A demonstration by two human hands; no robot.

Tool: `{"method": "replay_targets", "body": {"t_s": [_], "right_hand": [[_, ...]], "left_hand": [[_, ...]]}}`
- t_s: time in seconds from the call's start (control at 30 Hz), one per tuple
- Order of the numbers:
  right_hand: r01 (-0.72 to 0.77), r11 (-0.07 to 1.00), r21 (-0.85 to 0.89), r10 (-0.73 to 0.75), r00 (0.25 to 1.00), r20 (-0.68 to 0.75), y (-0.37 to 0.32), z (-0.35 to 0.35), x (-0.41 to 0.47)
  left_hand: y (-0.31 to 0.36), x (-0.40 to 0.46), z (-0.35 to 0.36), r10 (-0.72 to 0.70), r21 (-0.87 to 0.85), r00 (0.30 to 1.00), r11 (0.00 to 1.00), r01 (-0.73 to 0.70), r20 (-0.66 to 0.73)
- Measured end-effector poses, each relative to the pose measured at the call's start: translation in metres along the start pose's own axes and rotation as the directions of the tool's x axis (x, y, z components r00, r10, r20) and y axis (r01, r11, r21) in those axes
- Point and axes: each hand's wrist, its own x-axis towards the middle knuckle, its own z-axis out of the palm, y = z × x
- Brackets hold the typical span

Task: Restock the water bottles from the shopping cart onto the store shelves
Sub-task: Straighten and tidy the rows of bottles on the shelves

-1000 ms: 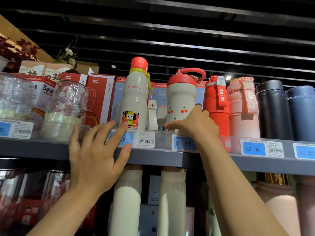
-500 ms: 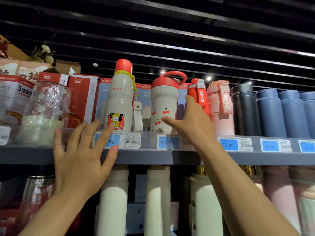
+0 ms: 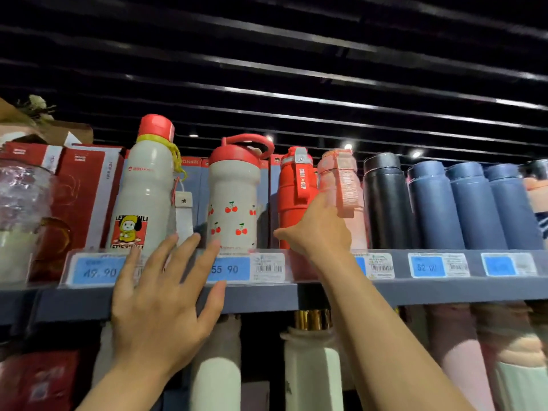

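shelf (image 3: 267,298): bottles upright | right hand (image 3: 317,232) on red bottle (image 3: 293,197)

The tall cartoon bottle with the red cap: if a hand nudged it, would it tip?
Probably fairly easily: the cartoon bottle is tall and slim, narrowing upward. Its body looks hard, so likely stiff. The shelf front lip might catch its base if it slid forward.
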Motion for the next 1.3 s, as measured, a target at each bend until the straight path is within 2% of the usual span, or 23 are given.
{"method": "replay_targets", "body": {"t_s": [0.37, 0.83, 1.3], "right_hand": [[0.008, 1.000, -0.017, -0.010, 0.997, -0.082, -0.001, 0.005, -0.002], [-0.013, 0.999, 0.035, 0.014, 0.999, -0.039, 0.000, 0.005, -0.002], [0.046, 0.999, -0.013, -0.047, 0.991, -0.124, 0.002, -0.006, -0.009]], "left_hand": [[-0.001, -0.002, 0.007, 0.029, 0.035, 0.996, 0.999, -0.026, -0.090], [-0.001, -0.004, 0.008, 0.014, 0.027, 0.998, 1.000, -0.012, -0.066], [-0.002, -0.004, 0.010, 0.024, 0.040, 0.997, 0.999, -0.021, -0.079]]}}
